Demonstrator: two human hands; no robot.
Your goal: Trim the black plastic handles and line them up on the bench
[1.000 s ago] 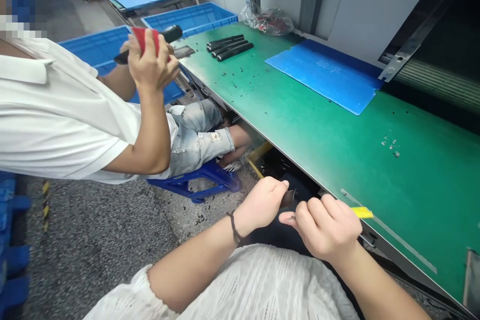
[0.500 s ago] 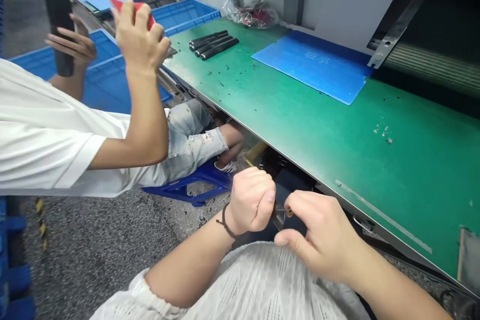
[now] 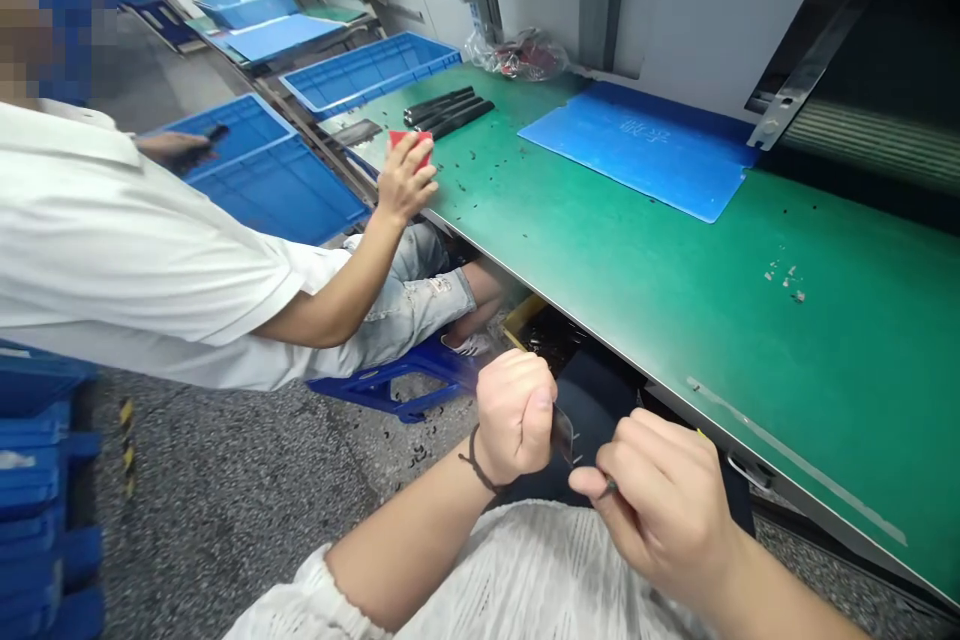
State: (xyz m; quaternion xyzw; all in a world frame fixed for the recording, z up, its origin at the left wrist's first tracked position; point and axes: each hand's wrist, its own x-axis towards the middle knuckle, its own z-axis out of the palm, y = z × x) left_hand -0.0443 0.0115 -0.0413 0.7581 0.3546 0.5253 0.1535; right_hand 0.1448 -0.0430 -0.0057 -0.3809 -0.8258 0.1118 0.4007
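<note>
**Hands close in over the lap, below the surface edge**

The left hand (image 3: 516, 415) is now a tight fist, its fingers wrapped round a small dark part (image 3: 563, 433) that pokes out just beside the thumb. The right hand (image 3: 660, 505) has dropped lower than a second ago and pinches a thin dark piece (image 3: 609, 487) near that part; the yellow item seen earlier is all but hidden behind it. Both hands sit in front of the green surface (image 3: 675, 270).

The co-worker's hand (image 3: 405, 182) has come down and presses a red block (image 3: 411, 142) on the surface, near the black handles (image 3: 448, 110). A blue mat (image 3: 645, 155) and blue crates (image 3: 270, 170) lie well apart. Nothing blocks the hands.
</note>
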